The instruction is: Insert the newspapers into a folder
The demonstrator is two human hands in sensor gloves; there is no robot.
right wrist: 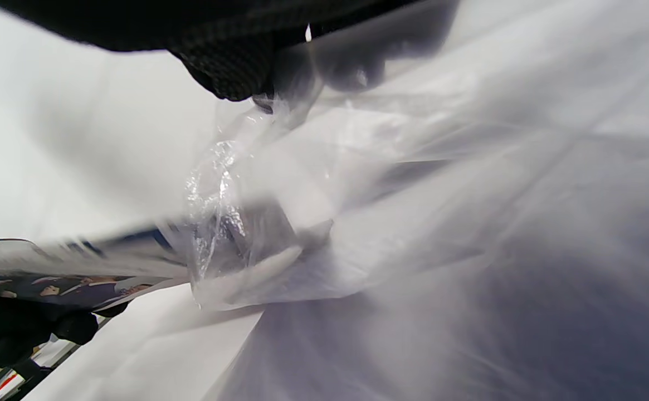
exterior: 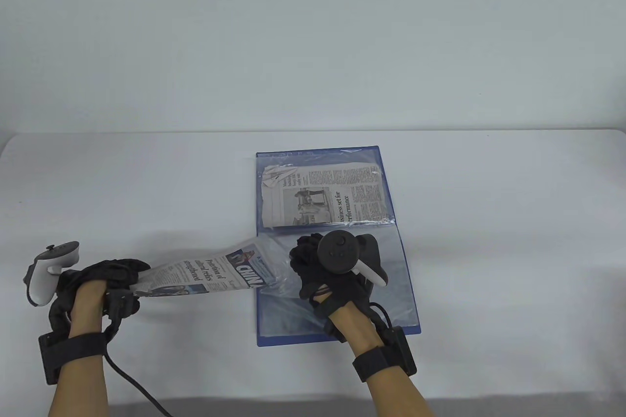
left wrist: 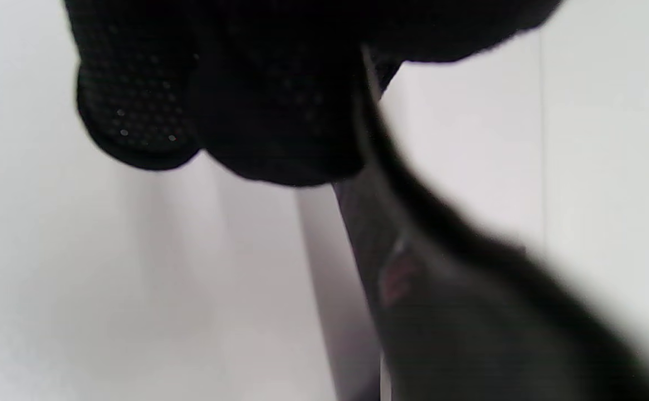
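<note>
An open blue folder (exterior: 398,246) lies on the white table, with clear plastic sleeves. One folded newspaper (exterior: 327,194) sits inside the far sleeve. My left hand (exterior: 110,285) grips the left end of a second folded newspaper (exterior: 205,277), whose right end enters the near sleeve (exterior: 279,255). My right hand (exterior: 318,268) pinches the sleeve's left opening and lifts it. In the right wrist view my fingers (right wrist: 235,61) hold the crinkled clear plastic (right wrist: 229,217), and the newspaper (right wrist: 79,267) comes in from the left. The left wrist view shows only my dark glove (left wrist: 218,94) and the paper's shadowed underside (left wrist: 469,312).
The white table (exterior: 513,221) spreads to both sides of the folder, with a white wall behind. A black cable (exterior: 132,383) runs from my left wrist off the table's front edge.
</note>
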